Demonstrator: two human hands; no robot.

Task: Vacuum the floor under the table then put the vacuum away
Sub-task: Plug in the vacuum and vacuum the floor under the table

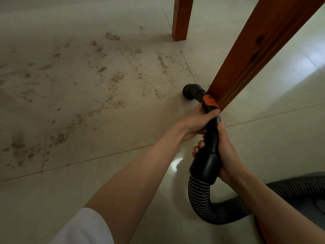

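Both hands hold the black vacuum handle (212, 138), which has an orange slider near its top. My left hand (197, 122) grips it high up, just below the orange part. My right hand (226, 152) wraps the lower part by the thick collar. The black round nozzle (190, 91) points down at the pale tiled floor beside a wooden table leg (246, 55). Brown crumbs and dirt (88, 81) are scattered over the tiles to the left of the nozzle.
A second wooden table leg (181, 18) stands farther back. The grey ribbed hose (219, 208) loops down and runs off to the right, toward a dark grey vacuum body (314, 203) at the right edge. Open floor lies in front of me.
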